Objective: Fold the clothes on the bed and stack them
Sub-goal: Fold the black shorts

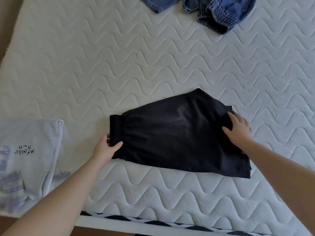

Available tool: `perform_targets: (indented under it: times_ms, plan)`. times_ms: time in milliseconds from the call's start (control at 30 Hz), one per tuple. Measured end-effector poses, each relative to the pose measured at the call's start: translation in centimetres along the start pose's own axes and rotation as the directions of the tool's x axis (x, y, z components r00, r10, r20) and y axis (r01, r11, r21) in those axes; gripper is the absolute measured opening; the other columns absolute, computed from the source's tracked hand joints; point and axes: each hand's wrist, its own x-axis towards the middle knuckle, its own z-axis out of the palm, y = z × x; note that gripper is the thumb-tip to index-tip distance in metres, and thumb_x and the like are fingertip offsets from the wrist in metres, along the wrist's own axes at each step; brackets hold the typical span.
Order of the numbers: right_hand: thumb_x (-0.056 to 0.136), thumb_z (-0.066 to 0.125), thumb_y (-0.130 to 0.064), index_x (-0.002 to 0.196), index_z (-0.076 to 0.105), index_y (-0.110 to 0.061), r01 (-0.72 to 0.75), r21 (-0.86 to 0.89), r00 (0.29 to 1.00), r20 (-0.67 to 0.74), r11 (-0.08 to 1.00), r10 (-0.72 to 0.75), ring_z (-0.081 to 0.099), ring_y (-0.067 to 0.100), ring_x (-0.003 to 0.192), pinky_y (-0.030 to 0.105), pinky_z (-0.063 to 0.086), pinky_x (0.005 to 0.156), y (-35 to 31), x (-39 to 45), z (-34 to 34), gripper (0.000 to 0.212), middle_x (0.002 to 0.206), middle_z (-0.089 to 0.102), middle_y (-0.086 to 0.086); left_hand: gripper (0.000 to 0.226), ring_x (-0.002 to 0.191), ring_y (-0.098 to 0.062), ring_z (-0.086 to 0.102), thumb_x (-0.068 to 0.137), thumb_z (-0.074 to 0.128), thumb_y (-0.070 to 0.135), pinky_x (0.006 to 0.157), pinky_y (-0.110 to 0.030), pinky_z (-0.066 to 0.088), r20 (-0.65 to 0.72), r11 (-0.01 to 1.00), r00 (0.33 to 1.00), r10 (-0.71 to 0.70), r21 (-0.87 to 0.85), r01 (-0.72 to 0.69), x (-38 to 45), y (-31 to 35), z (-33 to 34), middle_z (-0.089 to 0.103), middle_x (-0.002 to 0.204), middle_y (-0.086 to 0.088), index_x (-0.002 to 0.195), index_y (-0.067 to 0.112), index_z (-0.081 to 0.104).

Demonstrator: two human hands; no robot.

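A black garment (179, 133), folded in half, lies on the white quilted mattress (119, 65) near its front edge. My left hand (105, 149) grips the garment's elastic waistband at its left end, thumb on top. On the right end of the cloth my right hand (238, 128) rests with fingers spread. A folded light grey shirt (29, 150) with dark lettering lies at the left edge of the bed. Crumpled blue denim clothes (213, 12) lie at the far side, partly cut off by the frame.
The mattress's front edge with a black-and-white patterned border (153, 222) runs along the bottom. A brownish floor or wall (6, 23) shows beyond the bed's left side. Bare mattress stretches between the black garment and the denim.
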Motion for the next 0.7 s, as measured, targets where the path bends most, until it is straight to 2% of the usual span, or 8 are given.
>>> perform_targets:
  times_ms: [133,200,300,433,500,600,700]
  plan:
    - [0.093,0.06,-0.031,0.152,0.026,-0.028,0.018,0.074,1.0,-0.005,0.997,-0.017,0.013,0.031,0.146,0.055,0.02,0.116,1.1,-1.1,0.9,0.069,0.161,0.019,0.005,0.058,0.098,-0.021,0.06,0.083,0.075,0.034,0.083,-0.035,0.049,-0.111,0.991,0.991,0.081,0.111,-0.068,-1.4,0.5,0.7,0.06,0.114,-0.002,0.13,0.013,0.049]
    - [0.093,0.06,-0.032,0.152,0.028,-0.028,0.017,0.117,1.0,-0.021,0.993,-0.015,0.014,0.031,0.146,0.053,0.021,0.117,1.4,-1.5,1.1,0.067,0.16,0.021,0.006,0.061,0.108,-0.029,0.057,0.082,0.075,0.027,0.089,-0.041,0.049,-0.195,0.978,0.971,0.14,0.182,-0.104,-2.1,0.9,1.4,0.056,0.123,-0.012,0.133,0.008,0.048]
    - [0.095,0.058,-0.033,0.151,0.03,-0.025,-0.013,0.21,0.999,-0.043,0.978,0.022,0.018,0.031,0.145,0.049,0.022,0.117,2.2,-2.2,1.1,0.063,0.158,0.024,0.007,0.071,0.121,-0.041,0.047,0.079,0.075,0.017,0.098,-0.052,0.042,-0.324,0.909,0.899,0.296,0.383,-0.162,-3.5,1.9,2.9,0.048,0.133,-0.022,0.14,0.003,0.042]
    - [0.099,0.048,-0.041,0.149,0.034,-0.022,-0.096,0.319,0.988,-0.085,0.943,0.13,0.028,0.032,0.14,0.047,0.025,0.115,3.9,-2.5,0.9,0.055,0.154,0.034,0.007,0.073,0.135,-0.037,0.035,0.079,0.069,0.012,0.111,-0.053,0.023,-0.384,0.842,0.814,0.435,0.494,-0.217,-5.0,4.8,5.7,0.035,0.149,-0.019,0.145,0.007,0.038]
    - [0.1,0.046,-0.042,0.149,0.034,-0.022,-0.139,0.397,0.983,-0.056,0.907,0.175,0.035,0.031,0.137,0.046,0.03,0.111,4.9,-2.4,0.9,0.054,0.151,0.037,0.008,0.065,0.135,-0.036,0.038,0.081,0.067,0.009,0.113,-0.051,0.025,-0.324,0.798,0.785,0.529,0.506,-0.328,-5.4,6.9,7.3,0.039,0.147,-0.017,0.142,0.007,0.043]
    - [0.098,0.049,-0.039,0.148,0.034,-0.021,-0.239,0.547,0.963,0.027,0.802,0.269,0.049,0.029,0.126,0.047,0.041,0.106,5.9,-2.2,0.9,0.055,0.141,0.046,0.006,0.053,0.126,-0.032,0.049,0.084,0.065,0.005,0.105,-0.045,0.04,-0.092,0.64,0.708,0.7,0.52,-0.566,-6.0,10.1,10.5,0.054,0.133,-0.015,0.135,0.005,0.051]
    - [0.098,0.051,-0.036,0.143,0.042,-0.019,-0.28,0.627,0.951,0.08,0.727,0.298,0.057,0.024,0.113,0.042,0.047,0.098,6.3,-1.6,0.9,0.049,0.13,0.057,0.003,0.045,0.124,-0.022,0.052,0.09,0.062,0.01,0.104,-0.038,0.043,0.138,0.535,0.646,0.75,0.447,-0.717,-6.5,14.1,14.8,0.056,0.132,-0.007,0.135,0.01,0.053]
